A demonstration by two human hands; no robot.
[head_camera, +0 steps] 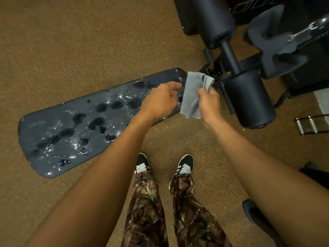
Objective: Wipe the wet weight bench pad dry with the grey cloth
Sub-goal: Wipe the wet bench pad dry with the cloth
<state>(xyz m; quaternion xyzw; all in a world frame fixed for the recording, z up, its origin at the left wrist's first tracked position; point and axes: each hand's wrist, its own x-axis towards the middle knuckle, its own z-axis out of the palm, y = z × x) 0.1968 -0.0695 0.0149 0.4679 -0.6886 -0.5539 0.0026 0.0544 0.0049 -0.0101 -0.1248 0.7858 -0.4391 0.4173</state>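
Note:
The long dark bench pad runs from lower left to upper right, covered in water droplets and dark wet patches. A grey cloth hangs crumpled above the pad's right end. My right hand grips the cloth's right side in a closed fist. My left hand pinches the cloth's left edge with its fingertips. The cloth is held up between both hands, and I cannot tell whether it touches the pad.
Two black foam roller pads on a metal bar stand just right of the cloth. A black machine frame with a grey handle strap fills the upper right. A metal rack piece lies at right. My feet stand on speckled brown floor.

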